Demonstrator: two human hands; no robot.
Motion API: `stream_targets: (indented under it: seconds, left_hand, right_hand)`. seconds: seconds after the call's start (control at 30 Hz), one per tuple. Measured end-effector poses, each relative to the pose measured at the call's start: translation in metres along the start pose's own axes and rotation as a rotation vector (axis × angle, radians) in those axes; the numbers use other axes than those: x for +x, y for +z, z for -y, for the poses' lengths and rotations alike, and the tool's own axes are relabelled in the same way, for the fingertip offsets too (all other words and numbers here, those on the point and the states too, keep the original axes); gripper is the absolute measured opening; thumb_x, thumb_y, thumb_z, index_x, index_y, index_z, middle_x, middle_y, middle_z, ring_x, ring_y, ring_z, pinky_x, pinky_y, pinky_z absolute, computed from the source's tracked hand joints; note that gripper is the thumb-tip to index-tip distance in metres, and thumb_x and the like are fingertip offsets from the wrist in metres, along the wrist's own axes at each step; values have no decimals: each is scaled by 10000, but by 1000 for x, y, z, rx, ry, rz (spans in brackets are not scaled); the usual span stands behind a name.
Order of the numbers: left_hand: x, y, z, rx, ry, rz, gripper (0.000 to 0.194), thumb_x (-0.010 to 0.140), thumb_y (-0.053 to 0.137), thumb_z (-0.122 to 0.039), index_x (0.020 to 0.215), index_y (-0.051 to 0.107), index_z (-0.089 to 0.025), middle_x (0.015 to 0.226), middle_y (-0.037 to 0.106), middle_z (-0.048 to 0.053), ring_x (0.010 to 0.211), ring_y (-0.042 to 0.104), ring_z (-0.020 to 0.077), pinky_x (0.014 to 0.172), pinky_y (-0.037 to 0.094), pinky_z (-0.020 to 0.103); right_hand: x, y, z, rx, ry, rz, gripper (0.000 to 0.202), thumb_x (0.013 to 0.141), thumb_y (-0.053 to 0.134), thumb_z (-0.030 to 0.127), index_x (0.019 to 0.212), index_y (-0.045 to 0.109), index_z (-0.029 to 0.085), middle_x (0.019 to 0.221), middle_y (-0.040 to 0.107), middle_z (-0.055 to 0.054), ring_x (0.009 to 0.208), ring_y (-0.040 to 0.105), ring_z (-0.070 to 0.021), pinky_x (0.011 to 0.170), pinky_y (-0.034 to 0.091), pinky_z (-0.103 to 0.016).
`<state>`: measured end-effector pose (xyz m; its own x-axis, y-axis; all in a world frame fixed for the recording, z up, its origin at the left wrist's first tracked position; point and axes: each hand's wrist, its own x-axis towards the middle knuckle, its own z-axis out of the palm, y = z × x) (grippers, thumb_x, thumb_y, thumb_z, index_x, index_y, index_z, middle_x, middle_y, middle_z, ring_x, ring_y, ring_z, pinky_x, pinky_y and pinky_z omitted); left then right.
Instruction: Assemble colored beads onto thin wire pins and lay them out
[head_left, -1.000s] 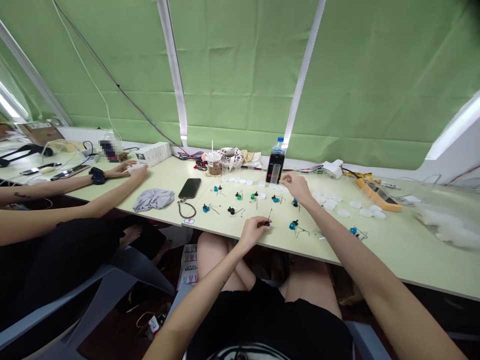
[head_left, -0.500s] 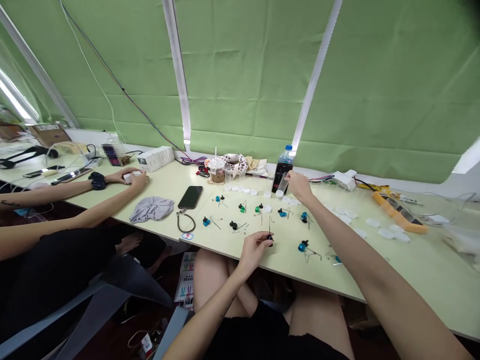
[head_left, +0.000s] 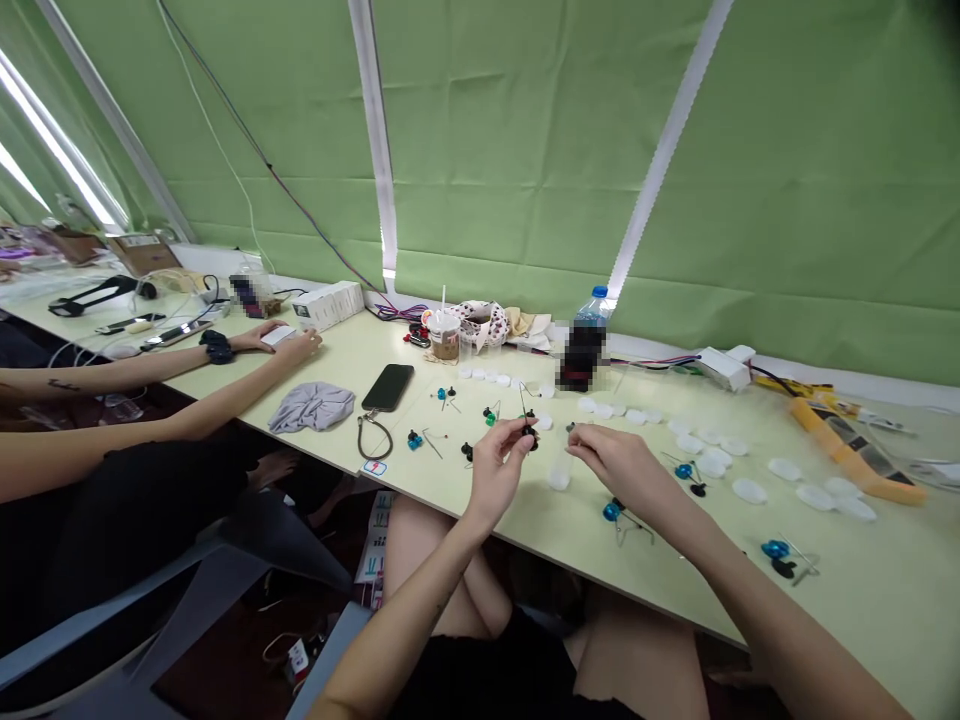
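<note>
My left hand (head_left: 497, 468) is closed, pinching a small black part (head_left: 530, 438) with a thin metal wire (head_left: 523, 400) standing up from it. To its right, the fingers of my right hand (head_left: 619, 462) are closed at the upper end of a small translucent tube (head_left: 559, 470), which hangs tilted above the table. The tube and the black part are apart. Around my hands lie several little assemblies of coloured and black knobs with bent wires, such as a blue one (head_left: 612, 510) below my right hand and a green one (head_left: 490, 414) beyond my left.
White round caps (head_left: 748, 491) lie scattered to the right, near an orange tool (head_left: 855, 450). A black phone (head_left: 388, 387), a grey cloth (head_left: 312, 406) and a drink cup (head_left: 444, 338) are on the left side. Another person's hand (head_left: 301, 347) holds a white box.
My right hand has come back from beside the bottle toward my left hand, bringing the translucent tube. My left hand has risen slightly with the black part. The view has shifted a little.
</note>
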<state>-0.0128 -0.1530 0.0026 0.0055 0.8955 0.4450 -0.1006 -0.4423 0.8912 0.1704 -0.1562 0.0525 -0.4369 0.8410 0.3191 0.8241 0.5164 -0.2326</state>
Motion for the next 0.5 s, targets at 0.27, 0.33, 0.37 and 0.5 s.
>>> stream_targets:
  seconds: [0.27,0.33,0.37,0.5]
  left_hand:
    - [22,13,-19,20,28,82,256,852,541,-282,1061,633,-166,1020,635,95,910,607,182,834,491,317]
    - [27,20,-23,66,88,88,227,843,555,-273,1028,650,-182,1017,630,83,917,603,181,816,497,307]
    - [29,24,-25,96,125,86,212,840,561,-269,1012,658,-192,1010,629,76,916,601,179,807,498,303]
    - [37,37,-34,237,283,74,193,837,570,-249,1003,667,-229,949,630,49,874,598,161,783,489,295]
  right_hand:
    - [-3,-28,-3,190,106,-208,220,882,482,367,1018,583,227,766,664,-19,665,618,-172,611,451,-276]
    - [1,-40,-3,296,122,-352,247,879,487,389,1023,594,219,761,655,-21,632,602,-158,581,456,-266]
    - [4,-46,-2,341,120,-411,269,876,490,398,1040,596,214,770,654,-27,626,598,-155,569,460,-264]
    - [19,-63,8,358,61,-457,274,872,502,380,1057,620,216,820,667,-38,651,604,-158,577,468,-273]
